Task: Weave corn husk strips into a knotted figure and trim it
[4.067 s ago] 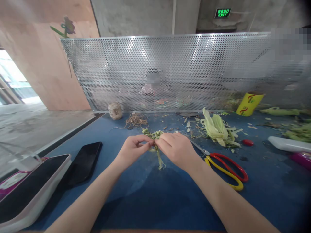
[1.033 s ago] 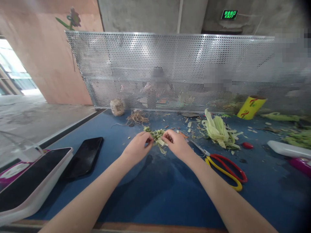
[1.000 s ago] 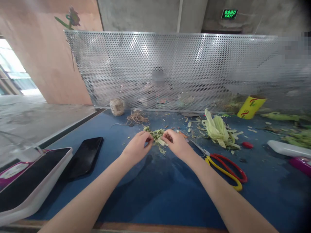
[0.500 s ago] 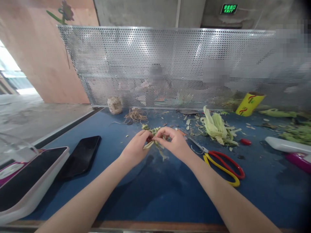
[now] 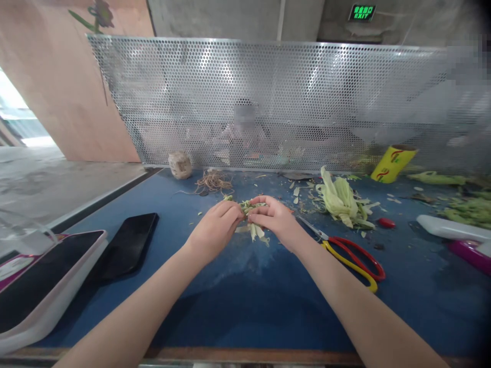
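Both of my hands meet over the middle of the blue table. My left hand and my right hand are closed, fingertips pinched on a small piece made of green and pale husk strips. A few loose strip ends hang down below my right fingers. The piece is held just above the table top.
Red and yellow scissors lie right of my right hand. A heap of pale green husks and a yellow roll sit beyond. A twine ball and loose fibres lie at the back. A black phone and a white device lie left. A perforated metal screen closes the back.
My hands have drawn closer together on the husk piece and shifted it slightly. The hanging strip ends now show under my right hand.
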Available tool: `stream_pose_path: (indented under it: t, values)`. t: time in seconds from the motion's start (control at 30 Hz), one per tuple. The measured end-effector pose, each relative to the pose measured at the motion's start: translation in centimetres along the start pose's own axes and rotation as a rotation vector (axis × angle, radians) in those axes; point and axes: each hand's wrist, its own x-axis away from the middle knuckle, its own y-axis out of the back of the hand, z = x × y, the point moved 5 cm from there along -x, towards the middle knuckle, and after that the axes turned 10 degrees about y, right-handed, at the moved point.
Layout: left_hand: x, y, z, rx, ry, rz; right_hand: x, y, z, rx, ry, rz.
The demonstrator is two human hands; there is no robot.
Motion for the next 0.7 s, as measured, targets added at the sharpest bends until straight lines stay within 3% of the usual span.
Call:
stream_pose_path:
  t: [0.37, 0.57, 0.7]
  values:
    - [0.6, 0.5, -1.6, 0.039, -0.338, 0.166, 0.6, 0.9, 0.1, 0.055, -0.14, 0.275]
    - [0.5, 0.2, -1.2, 0.086, -0.24, 0.229, 0.9, 0.8, 0.6, 0.182, -0.101, 0.405]
    - [0.3, -0.3, -0.8, 0.087, -0.115, 0.258, 0.9, 0.8, 1.4, 0.472, 0.022, 0.362]
